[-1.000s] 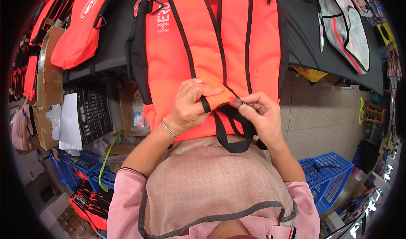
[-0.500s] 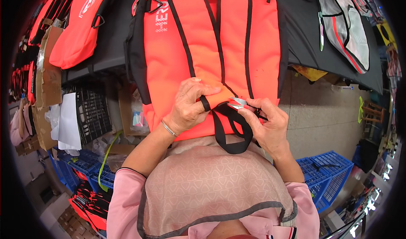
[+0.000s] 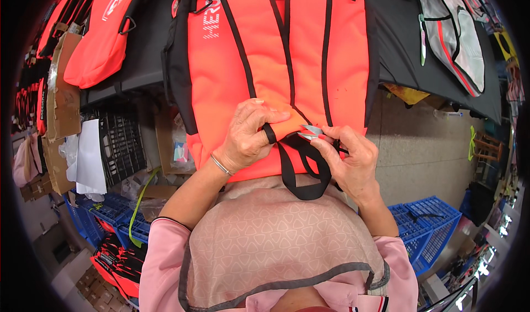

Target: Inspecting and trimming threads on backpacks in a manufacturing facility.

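A bright orange-red backpack (image 3: 221, 102) with black edging lies before me, its shoulder straps facing up. My left hand (image 3: 248, 133) pinches the lower end of one shoulder strap (image 3: 283, 127), thumb and fingers closed on it. In my right hand (image 3: 353, 156) is a small pair of thread snips (image 3: 312, 132), held between thumb and fingers. Their two pointed blades stand slightly apart at the strap's edge. Beneath the hands a loop of black webbing (image 3: 303, 191) hangs toward my lap; part of it is hidden behind the right hand.
Another orange-red bag (image 3: 105, 47) lies at the left of the black-covered table (image 3: 146, 63). At the far right are a grey mesh piece (image 3: 461, 47) and a slim pale tool (image 3: 423, 41). Blue crates (image 3: 428, 226) flank me; cardboard (image 3: 62, 107) stands left.
Both hands keep nearly the same place and hold. The snips' blades have shifted very slightly, and the view has moved a little.
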Demonstrator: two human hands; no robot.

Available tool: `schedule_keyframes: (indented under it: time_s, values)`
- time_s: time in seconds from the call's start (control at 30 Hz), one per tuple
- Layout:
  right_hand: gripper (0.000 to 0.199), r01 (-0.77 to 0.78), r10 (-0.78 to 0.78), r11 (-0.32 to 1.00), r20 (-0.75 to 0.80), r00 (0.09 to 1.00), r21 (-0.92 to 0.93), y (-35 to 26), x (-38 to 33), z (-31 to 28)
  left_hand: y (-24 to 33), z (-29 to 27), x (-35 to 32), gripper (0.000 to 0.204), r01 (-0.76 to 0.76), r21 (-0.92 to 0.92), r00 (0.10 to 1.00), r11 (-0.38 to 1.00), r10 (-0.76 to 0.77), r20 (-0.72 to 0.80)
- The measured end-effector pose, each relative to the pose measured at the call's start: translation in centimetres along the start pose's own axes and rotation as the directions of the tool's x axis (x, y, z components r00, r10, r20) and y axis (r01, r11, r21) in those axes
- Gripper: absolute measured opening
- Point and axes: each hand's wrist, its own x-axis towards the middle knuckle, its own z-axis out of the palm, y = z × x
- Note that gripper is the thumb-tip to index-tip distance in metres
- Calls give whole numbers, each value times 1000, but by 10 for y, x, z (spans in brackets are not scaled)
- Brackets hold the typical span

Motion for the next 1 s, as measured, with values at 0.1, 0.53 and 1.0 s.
schedule_keyframes:
  time_s: [0.1,0.53,1.0]
  values:
    - [22,23,-22,999,9,1000,-30,0,2,-1,-2,0,0,24,-3,-2,1000,1000,3,15]
    - [21,-518,383,428,371,846,740,23,21,7,14,-1,7,30,391,-295,920,872,-370,127]
    - [22,28,-28,1000,91,995,0,7,27,-8,12,-3,11,31,426,-300,905,854,-401,143]
